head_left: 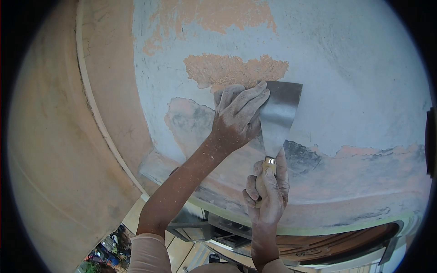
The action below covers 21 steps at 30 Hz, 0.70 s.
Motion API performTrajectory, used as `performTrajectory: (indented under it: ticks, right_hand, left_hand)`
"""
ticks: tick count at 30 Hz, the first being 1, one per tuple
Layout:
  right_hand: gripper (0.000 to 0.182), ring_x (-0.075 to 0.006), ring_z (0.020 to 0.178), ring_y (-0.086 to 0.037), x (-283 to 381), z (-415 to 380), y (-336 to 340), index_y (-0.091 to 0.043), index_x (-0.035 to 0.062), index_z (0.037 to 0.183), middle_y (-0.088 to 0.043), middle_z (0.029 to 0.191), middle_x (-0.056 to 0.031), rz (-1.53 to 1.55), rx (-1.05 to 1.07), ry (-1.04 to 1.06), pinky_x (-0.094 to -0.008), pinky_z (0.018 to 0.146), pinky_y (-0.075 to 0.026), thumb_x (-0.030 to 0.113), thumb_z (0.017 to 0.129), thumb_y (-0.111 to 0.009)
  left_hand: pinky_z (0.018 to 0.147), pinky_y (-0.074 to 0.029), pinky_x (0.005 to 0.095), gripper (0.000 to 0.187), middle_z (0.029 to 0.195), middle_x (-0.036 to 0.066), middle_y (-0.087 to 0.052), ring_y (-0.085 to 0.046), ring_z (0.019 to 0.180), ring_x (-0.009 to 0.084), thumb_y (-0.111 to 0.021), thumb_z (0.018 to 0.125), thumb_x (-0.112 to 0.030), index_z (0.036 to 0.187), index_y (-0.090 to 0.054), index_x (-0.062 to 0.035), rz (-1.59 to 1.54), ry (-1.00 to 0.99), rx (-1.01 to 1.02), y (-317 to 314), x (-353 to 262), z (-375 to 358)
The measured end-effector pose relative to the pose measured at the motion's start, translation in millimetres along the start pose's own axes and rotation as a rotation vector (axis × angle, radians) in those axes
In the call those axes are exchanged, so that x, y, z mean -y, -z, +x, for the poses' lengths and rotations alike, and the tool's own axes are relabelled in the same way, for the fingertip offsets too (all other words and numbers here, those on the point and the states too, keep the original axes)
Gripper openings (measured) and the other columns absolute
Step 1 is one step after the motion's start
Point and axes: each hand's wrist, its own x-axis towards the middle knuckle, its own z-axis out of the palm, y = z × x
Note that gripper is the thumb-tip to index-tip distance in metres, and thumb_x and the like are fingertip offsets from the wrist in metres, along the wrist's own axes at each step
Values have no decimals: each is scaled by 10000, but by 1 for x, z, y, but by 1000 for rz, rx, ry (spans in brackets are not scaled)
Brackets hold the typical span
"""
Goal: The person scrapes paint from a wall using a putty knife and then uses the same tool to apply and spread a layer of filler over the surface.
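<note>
A broad putty knife (281, 107) with a steel blade and a pale handle lies up against the wall, blade end upward. My right hand (271, 193) is closed around its handle, with the index finger stretched along the base of the blade. My left hand (239, 109) has its fingers extended against the wall, the fingertips right at the blade's upper left corner. Just above those fingers is a rough peach patch (236, 69) where the pale blue paint is gone. Dust covers both hands.
The pale blue wall (355, 91) carries another peach patch (214, 13) higher up and grey, flaking areas (298, 157) lower down. At the left runs a light trim strip (98, 113). Below are a brown wooden panel (337, 245) and tiled floor (180, 250).
</note>
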Motion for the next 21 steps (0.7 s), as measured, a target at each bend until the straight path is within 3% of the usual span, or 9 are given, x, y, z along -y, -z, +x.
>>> performTrajectory:
  ticks: [11, 14, 17, 21]
  right_hand:
    - [531, -22, 446, -370, 7, -7, 9, -240, 57, 1405, -519, 856, -59, 17, 4, -29, -153, 340, -282, 67, 917, -449]
    - [532, -22, 445, -372, 7, -2, 3, -239, 57, 1405, -523, 864, -64, -12, -9, -13, -150, 341, -283, 62, 916, -448]
    - [501, -40, 468, -378, 5, 6, 2, -231, 105, 1411, -489, 886, -77, -60, 50, 2, -144, 325, -309, 68, 937, -385]
    - [521, -26, 470, -392, 3, -7, 10, -241, 59, 1404, -516, 864, -58, -6, 24, -32, -150, 346, -289, 79, 926, -447]
  left_hand:
    - [828, -402, 356, 358, 1101, 87, -622, -552, 910, 250, -657, 676, -72, 1031, -622, -41, 79, 23, 64, 5, -13, -5]
    - [833, -396, 357, 359, 1103, 86, -621, -551, 914, 246, -651, 683, -88, 1037, -620, -43, 22, 21, -17, -4, -4, -3]
    - [818, -405, 356, 374, 1108, 88, -618, -552, 910, 242, -651, 678, -85, 1048, -612, -42, 70, 13, 1, 1, -2, 5]
    - [806, -406, 360, 387, 1115, 99, -614, -556, 887, 240, -645, 676, -70, 1059, -600, -42, 56, 0, 34, 4, -6, -13]
